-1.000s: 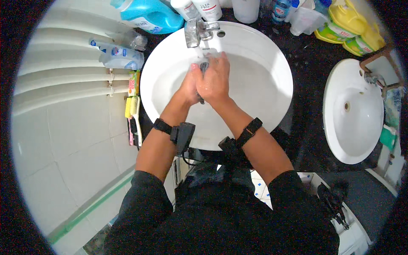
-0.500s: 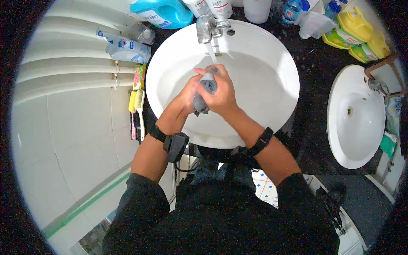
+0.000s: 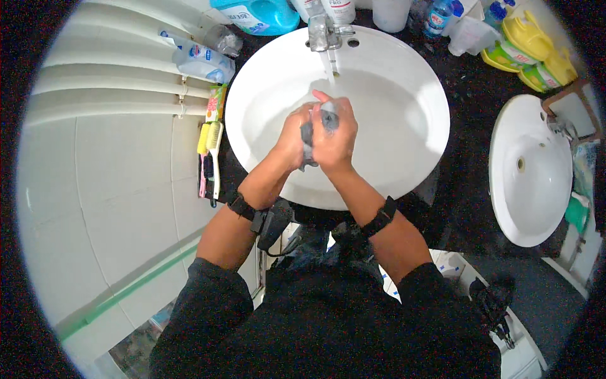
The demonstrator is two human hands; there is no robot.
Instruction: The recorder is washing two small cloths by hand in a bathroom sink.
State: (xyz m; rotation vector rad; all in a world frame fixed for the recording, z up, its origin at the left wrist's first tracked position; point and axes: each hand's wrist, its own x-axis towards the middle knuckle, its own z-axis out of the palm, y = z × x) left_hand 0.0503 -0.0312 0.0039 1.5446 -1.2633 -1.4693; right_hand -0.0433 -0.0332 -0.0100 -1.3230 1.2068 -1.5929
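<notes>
Over the white oval sink, my left hand and my right hand are pressed together around a wet, bunched grey cloth. Both are closed on it. Dark folds show between the palms, and a paler patch with some suds shows at the right thumb. Much of the cloth is hidden by my fingers. A thin stream of water runs from the metal faucet just beyond my fingertips.
Brushes and a clear bottle lie left of the sink. A blue bottle stands behind it, with yellow jugs at the back right. A second white sink is at the far right, beside the dark counter.
My hands have shifted slightly right and turned against each other, with the cloth folded further between the palms. The whole view has shifted a little.
</notes>
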